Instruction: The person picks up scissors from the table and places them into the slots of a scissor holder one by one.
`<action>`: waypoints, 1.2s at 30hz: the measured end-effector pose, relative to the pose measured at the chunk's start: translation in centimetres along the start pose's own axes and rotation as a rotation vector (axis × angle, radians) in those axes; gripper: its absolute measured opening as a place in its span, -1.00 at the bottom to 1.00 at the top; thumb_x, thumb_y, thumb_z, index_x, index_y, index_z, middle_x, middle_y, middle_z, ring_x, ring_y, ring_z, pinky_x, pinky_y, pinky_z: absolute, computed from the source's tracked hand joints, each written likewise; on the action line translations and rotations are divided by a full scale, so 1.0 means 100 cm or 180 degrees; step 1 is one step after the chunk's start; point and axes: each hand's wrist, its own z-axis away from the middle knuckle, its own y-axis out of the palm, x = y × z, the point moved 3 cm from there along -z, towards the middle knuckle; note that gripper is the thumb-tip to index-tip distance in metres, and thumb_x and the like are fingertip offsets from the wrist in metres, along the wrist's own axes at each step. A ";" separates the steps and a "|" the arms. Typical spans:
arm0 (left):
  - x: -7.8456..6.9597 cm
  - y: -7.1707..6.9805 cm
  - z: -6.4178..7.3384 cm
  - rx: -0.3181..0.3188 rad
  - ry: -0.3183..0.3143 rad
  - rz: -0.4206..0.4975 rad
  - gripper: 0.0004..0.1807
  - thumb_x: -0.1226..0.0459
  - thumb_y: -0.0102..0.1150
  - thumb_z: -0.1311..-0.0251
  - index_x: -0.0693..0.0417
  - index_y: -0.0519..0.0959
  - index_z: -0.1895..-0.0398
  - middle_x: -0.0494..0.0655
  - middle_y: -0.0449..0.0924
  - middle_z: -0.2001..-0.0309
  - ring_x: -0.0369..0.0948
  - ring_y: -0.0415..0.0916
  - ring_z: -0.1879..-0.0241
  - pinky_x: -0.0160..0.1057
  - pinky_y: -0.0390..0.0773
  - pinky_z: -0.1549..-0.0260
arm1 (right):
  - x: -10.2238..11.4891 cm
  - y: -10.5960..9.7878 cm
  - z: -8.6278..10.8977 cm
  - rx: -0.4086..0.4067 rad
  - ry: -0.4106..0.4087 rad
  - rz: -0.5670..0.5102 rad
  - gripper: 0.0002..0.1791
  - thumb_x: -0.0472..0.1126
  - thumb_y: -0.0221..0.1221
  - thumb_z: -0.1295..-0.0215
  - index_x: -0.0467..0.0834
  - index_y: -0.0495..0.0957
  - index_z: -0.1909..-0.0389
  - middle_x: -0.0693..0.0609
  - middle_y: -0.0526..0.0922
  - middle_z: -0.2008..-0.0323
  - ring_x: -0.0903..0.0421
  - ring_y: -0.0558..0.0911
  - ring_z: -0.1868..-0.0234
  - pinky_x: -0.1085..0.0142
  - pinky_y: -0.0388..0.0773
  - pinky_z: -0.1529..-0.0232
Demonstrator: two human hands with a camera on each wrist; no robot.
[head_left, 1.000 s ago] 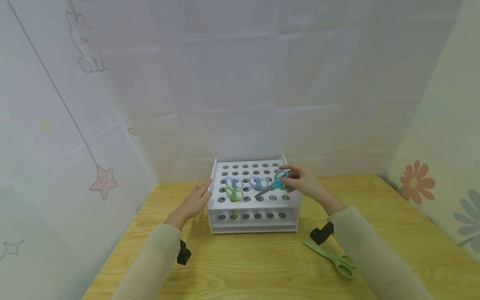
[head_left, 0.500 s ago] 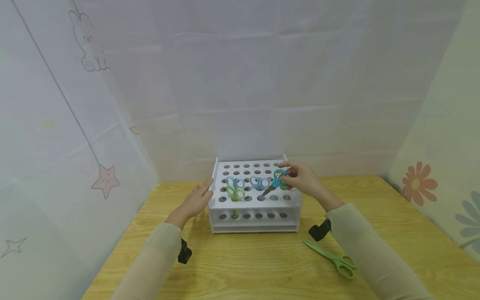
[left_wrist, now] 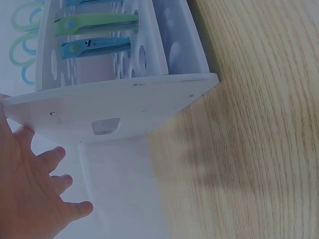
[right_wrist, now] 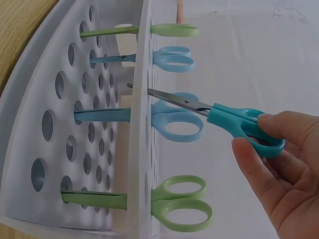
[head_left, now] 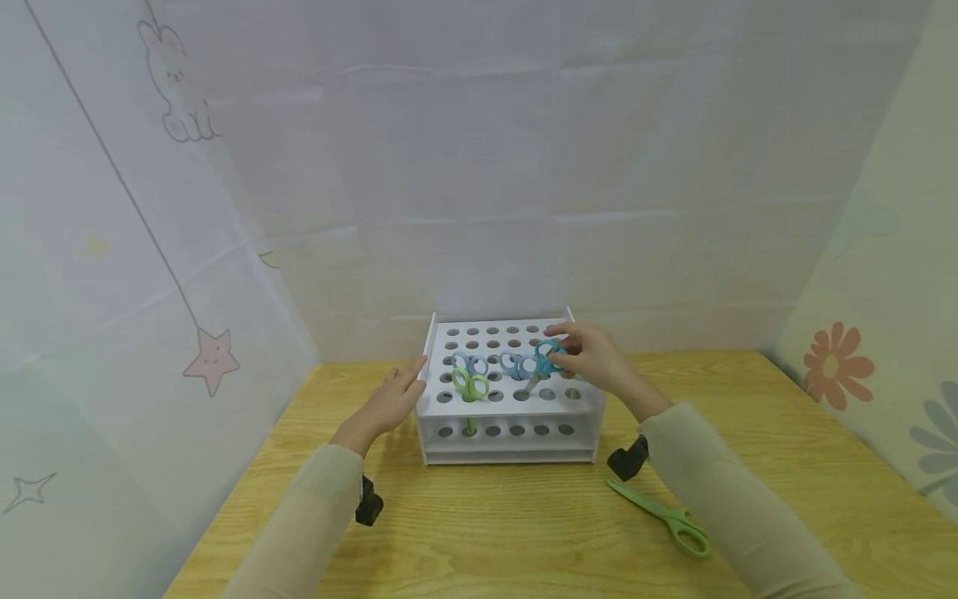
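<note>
My right hand [head_left: 599,359] pinches the handle of teal scissors [right_wrist: 234,118] between thumb and fingers. Their slanted metal blades have the tip through a hole in the top board of a white rack [head_left: 509,457], as the right wrist view shows. Against the rack's left side wall rests my left hand [head_left: 391,398], its fingers extended. Two light blue scissors [right_wrist: 102,115] and two green scissors [right_wrist: 97,199] stand blades down in other holes. One of the green pairs is mostly behind my right hand in the head view.
Loose green scissors [head_left: 649,504] lie on the wooden table [head_left: 479,532], in front of the rack and to the right, partly beneath my right forearm. Behind the table hangs a pale cloth [head_left: 494,208]; printed cloths flank both sides.
My right hand has moved left and slightly down. The teal scissors turned to a steeper angle and their tip entered a hole. My left hand stays at the rack's side.
</note>
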 end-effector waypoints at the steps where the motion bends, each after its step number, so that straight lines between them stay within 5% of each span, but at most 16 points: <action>1: 0.000 0.000 0.000 -0.0002 0.0002 0.0000 -0.42 0.05 -0.45 -0.38 -0.16 -0.06 -0.46 -0.08 -0.09 -0.42 0.10 -0.38 -0.37 0.30 -0.27 -0.17 | 0.000 0.001 0.000 0.0002 0.0005 -0.0014 -0.59 -0.38 0.17 -0.17 -0.35 0.42 -0.07 -0.18 0.63 0.29 0.00 0.63 0.42 0.22 0.60 0.47; 9: 0.002 0.001 -0.001 0.0005 0.0010 -0.0034 -0.42 0.04 -0.46 -0.38 -0.17 -0.06 -0.46 -0.08 -0.09 -0.42 0.10 -0.38 -0.37 0.29 -0.27 -0.17 | -0.001 0.007 -0.003 0.0050 0.0163 0.0013 -0.56 -0.37 0.18 -0.18 -0.36 0.40 -0.10 -0.28 0.60 0.19 -0.10 0.62 0.28 0.16 0.60 0.40; 20: 0.001 0.000 -0.002 -0.0019 0.0010 -0.0006 -0.42 0.04 -0.45 -0.38 -0.16 -0.06 -0.46 -0.08 -0.09 -0.42 0.11 -0.38 -0.37 0.31 -0.27 -0.16 | -0.002 0.018 -0.006 0.0079 0.0137 0.0055 -0.62 -0.37 0.20 -0.16 -0.29 0.46 -0.03 -0.14 0.64 0.34 -0.06 0.63 0.41 0.10 0.59 0.42; 36: 0.004 0.003 -0.004 -0.0129 0.0043 -0.0041 -0.43 0.08 -0.40 -0.37 -0.12 -0.02 -0.45 -0.05 -0.03 -0.41 0.14 -0.32 -0.36 0.29 -0.21 -0.17 | -0.008 0.033 -0.007 0.0161 0.0420 0.0111 -0.57 -0.33 0.22 -0.15 -0.28 0.46 -0.08 -0.12 0.63 0.28 -0.02 0.61 0.45 0.13 0.58 0.44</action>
